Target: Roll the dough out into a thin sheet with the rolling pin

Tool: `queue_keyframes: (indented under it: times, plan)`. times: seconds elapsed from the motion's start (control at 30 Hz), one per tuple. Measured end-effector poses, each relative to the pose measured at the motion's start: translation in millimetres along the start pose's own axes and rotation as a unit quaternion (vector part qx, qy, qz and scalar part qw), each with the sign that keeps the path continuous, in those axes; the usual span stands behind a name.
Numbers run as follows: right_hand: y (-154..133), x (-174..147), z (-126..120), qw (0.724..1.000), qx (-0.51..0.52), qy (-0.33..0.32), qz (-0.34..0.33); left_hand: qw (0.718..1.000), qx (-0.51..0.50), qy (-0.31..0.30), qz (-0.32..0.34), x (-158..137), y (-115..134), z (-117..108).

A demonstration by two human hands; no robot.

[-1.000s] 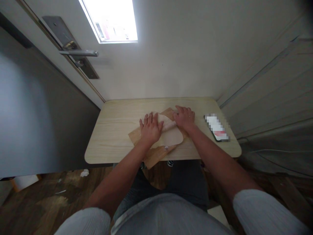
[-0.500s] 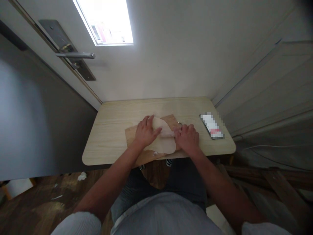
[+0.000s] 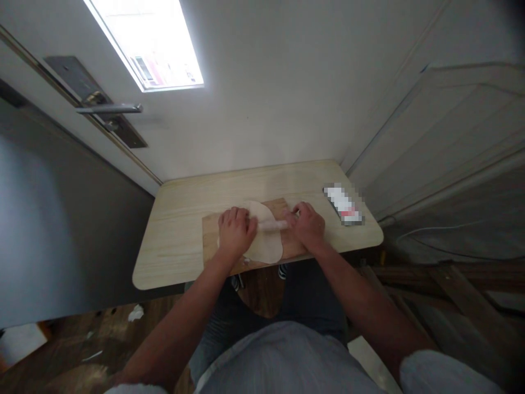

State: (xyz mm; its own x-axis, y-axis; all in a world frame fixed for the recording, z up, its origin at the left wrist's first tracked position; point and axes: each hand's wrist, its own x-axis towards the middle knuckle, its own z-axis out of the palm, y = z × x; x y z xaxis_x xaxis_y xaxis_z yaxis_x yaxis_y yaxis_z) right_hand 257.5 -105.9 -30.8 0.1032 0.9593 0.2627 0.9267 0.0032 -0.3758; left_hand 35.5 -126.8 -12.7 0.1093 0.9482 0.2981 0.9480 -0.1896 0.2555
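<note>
- Head camera: a person in a grey shirt [image 3: 287, 361] works with two bare hands over a small pale wood-grain table [image 3: 176, 219] set against a white door [image 3: 262, 109].
- A pale rolling pin [image 3: 273, 225] lies across a thin, rounded sheet of dough [image 3: 266, 249], near the middle of the table.
- The left hand [image 3: 235, 229] is curled, fingers bent down over the pin's left end, which it hides, and it covers the left part of the dough.
- The right hand [image 3: 308, 224] is closed around the pin's right end, past the edge of the dough, above the brown board.
- Beneath the dough, that brown board [image 3: 293, 246] reaches the table's near edge.
- A phone [image 3: 344, 207], its screen masked by pixels, lies on the table to the right, apart from the right hand.
- Upper left, a metal lever handle [image 3: 110, 109] juts from the door near a bright window [image 3: 159, 44].
- Below, a crumpled white scrap [image 3: 135, 313] lies on the dark wooden floor [image 3: 118, 328].
</note>
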Motion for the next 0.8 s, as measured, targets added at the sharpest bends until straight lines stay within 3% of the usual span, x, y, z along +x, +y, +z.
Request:
queue_keyframes:
  times: [0.27,0.4,0.53,0.8]
  plan:
    - [26.2,8.3,-3.3,1.0,0.006,0.016,-0.023,0.999,0.008,-0.04,0.008,-16.7,32.1,-10.6]
    - [12.8,-1.8,-2.5,0.998,-0.028,0.052,-0.009,1.0,0.014,-0.013,-0.022,-12.2,34.3,-0.9]
    - [-9.3,-4.9,2.4,0.998,-0.039,0.04,-0.04,1.0,0.006,0.005,-0.03,-7.3,33.2,6.5]
    - [-21.2,10.1,10.8,0.996,-0.06,0.006,-0.059,0.997,0.029,-0.039,-0.061,5.6,26.5,12.9]
